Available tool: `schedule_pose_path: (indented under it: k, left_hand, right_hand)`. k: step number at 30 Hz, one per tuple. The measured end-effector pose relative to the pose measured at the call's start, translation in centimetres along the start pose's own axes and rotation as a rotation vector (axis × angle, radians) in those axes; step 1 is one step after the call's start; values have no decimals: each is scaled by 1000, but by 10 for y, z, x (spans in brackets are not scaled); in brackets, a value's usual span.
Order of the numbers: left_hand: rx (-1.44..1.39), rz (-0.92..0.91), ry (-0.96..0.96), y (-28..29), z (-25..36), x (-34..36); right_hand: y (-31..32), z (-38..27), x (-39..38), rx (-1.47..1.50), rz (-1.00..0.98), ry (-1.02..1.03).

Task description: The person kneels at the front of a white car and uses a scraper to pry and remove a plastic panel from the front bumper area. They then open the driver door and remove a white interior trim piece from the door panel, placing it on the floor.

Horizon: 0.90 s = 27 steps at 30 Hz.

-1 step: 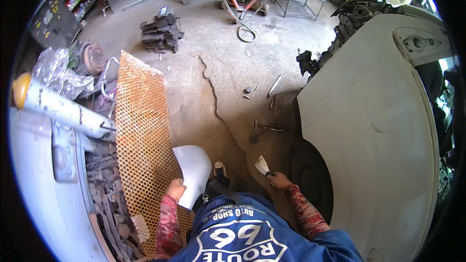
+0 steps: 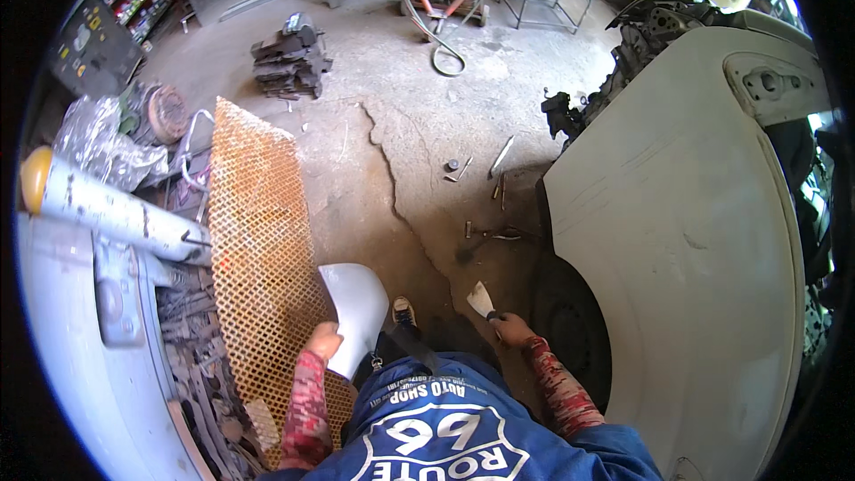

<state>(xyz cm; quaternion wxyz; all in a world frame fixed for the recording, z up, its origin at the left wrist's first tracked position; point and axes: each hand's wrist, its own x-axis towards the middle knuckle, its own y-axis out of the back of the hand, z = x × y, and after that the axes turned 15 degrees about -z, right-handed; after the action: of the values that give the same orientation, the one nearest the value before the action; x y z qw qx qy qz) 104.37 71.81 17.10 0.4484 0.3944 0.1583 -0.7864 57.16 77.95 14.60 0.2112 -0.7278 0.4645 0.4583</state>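
My left hand is closed on the edge of a curved, light grey panel piece, which hangs beside my leg. The fingers behind the panel are partly hidden. In my right hand is a putty knife, gripped by its dark handle. Its flat, pale blade points forward and slightly left, over the floor. An expanded-metal mesh sheet, rusty orange, stands just left of the panel piece. To the right of the putty knife is a car's dark tyre.
A large white car body panel fills the right side. Several hand tools lie on the cracked floor ahead, with a hammer nearer. Dark metal parts are stacked farther off. A white post juts in at left.
The view has shifted very slightly. Both hands keep hold of the panel piece and the putty knife, almost unmoved.
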Motion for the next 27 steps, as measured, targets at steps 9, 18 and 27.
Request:
schedule_pose_path:
  k: [9,18,27]
  left_hand:
    - [522,-293,138,65,193,232]
    - [547,-239,193,33,369,384]
    - [539,-336,81,-6,457,487]
  right_hand:
    - [113,-89,148,601,136,-31]
    - [253,-141,305,390,473,-109]
    - [380,-216,252,544,203,131]
